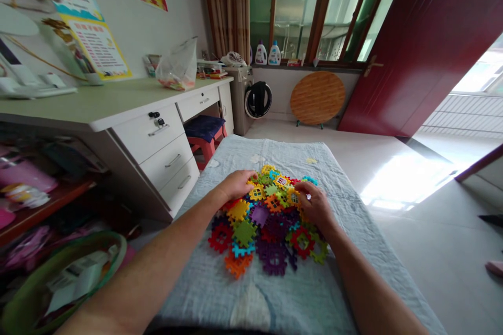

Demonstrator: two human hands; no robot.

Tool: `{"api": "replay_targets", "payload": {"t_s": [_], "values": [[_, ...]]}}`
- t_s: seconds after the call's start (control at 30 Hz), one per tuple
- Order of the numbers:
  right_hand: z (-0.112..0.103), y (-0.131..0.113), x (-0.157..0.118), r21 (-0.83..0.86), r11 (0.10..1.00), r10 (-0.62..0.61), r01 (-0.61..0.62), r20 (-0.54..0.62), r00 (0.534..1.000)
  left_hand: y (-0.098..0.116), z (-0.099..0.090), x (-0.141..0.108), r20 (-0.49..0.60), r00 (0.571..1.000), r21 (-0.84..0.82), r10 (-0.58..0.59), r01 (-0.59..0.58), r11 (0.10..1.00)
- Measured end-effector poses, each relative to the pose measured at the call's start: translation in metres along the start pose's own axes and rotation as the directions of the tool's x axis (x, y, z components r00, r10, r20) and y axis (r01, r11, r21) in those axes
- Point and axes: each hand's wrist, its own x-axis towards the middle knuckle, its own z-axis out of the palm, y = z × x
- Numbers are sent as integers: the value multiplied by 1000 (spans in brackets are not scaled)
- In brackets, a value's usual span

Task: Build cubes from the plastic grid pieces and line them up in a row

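A heap of toothed plastic building pieces lies on a table covered with a pale blue cloth point(306, 293). Among them are a purple piece point(259, 215), a green piece point(244, 233), an orange piece point(238, 266) and a dark purple piece point(272, 257). My left hand point(237, 186) touches the heap's upper left side, its fingertips at a yellow window piece point(257, 192). At the upper right of the heap, my right hand point(315, 203) has curled fingers against another yellow window piece point(293, 197). What either hand grips is too small to make out.
On the left stands a desk point(118, 97) with drawers and a plastic bag point(178, 65) on top. A stool point(205, 131) is partly under it. Beyond are a washing machine point(240, 97), a round wooden board point(317, 97) and a red door point(412, 42). A green basket point(18, 298) sits lower left.
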Motion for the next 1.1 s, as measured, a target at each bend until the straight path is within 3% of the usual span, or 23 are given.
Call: {"api": "replay_targets", "payload": {"t_s": [0.2,0.47,0.67,0.83,1.0,1.07,1.1], "values": [[0,-10,-5,-67,989,-118,130,157,981,-10,-8,-2,-104,995,-306,3,-35,951],[1,-13,-6,-52,986,-150,160,161,975,5,-30,1,-278,960,-506,31,-174,844],[3,-10,-7,-43,988,-139,147,157,978,37,-25,0,-135,977,-700,165,-212,682],[6,-6,-8,-47,986,-150,158,136,979,51,-14,-1,-23,980,-830,198,-130,543],[5,-6,-8,-56,986,-150,159,145,978,40,-6,2,27,997,-942,74,1,334],[5,-7,-8,-66,985,-149,160,149,978,28,-7,4,7,999,-929,-42,22,370],[4,-7,-8,-71,985,-148,160,151,977,22,-7,5,-14,995,-902,-99,30,431]]}}
